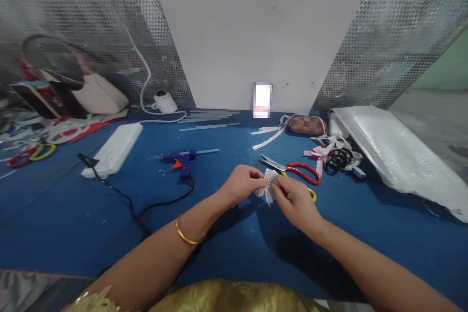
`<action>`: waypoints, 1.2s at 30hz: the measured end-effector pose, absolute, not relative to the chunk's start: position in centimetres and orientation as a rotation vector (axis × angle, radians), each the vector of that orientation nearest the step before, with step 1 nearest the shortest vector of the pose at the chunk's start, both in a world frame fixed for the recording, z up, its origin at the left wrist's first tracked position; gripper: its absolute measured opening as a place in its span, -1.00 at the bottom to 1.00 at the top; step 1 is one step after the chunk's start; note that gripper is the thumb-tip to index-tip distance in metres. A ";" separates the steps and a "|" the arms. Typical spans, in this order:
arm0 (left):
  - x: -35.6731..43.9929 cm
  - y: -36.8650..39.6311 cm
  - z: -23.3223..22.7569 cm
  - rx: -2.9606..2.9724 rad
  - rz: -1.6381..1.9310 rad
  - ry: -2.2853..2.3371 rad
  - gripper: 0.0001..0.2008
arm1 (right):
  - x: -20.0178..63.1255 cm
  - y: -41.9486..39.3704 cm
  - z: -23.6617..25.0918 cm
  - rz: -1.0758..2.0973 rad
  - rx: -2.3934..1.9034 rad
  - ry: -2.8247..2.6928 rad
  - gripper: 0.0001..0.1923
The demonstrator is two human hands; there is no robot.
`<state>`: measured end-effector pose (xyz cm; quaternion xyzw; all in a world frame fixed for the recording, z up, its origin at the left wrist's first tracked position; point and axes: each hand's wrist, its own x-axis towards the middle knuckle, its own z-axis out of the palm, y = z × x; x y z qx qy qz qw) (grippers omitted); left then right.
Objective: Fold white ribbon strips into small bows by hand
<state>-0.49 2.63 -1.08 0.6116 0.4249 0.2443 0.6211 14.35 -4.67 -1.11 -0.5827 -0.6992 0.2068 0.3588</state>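
White ribbon, gathered into a small bow-like piece [269, 176], sits between the two hands, at the fingertips of both, roughly midway between the far and near edges of the blue tabletop [73, 224]; the left hand [243, 185] has its thumb and forefinger pinched on the piece's left side, and the right hand [296, 202] pinches it from the right, so the fingertips nearly meet across its middle; one loose end hangs down between them, and the piece seems to be held just above the surface; near the right hand, towards the far edge, lie red-handled scissors [287, 167], their blades parted, while a yellow handle [313, 195] shows partly from behind that hand; a blue glue gun [183, 160] lies to the left of the hands, its stick pointing right, and a white power strip [116, 151] lies further towards the left edge; clear glue sticks [210, 118] lie along the far edge, near a lit phone [262, 100] standing upright before a white board [237, 44]; towards the far right corner are a brown checked pouch [306, 125] and a large white package [402, 151].
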 end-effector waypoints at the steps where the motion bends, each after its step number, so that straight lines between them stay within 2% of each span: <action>1: -0.5 2.6 -1.1 1.379 0.566 0.981 -0.86 | 14.4 -4.6 -1.1 0.599 -1.526 -1.758 -0.73; 5: -0.4 2.6 -1.0 1.263 0.576 0.975 -0.84 | 14.7 -4.2 -1.4 0.931 -1.547 -1.581 -0.68; 14: -0.9 2.9 -0.9 1.154 0.545 0.898 -0.75 | 14.8 -3.7 -1.6 1.244 -1.493 -1.418 -0.71; 21: -1.0 2.6 -0.5 1.270 0.483 0.820 -0.61 | 14.9 -3.7 -1.4 1.256 -1.414 -1.471 -0.69; 27: -0.8 2.4 -0.9 1.316 0.540 0.815 -0.66 | 15.1 -3.8 -1.3 1.310 -1.327 -1.572 -0.72; 36: -0.2 2.8 -2.0 1.005 0.480 0.762 -0.70 | 14.7 -4.1 -1.4 1.335 -1.230 -1.563 -0.78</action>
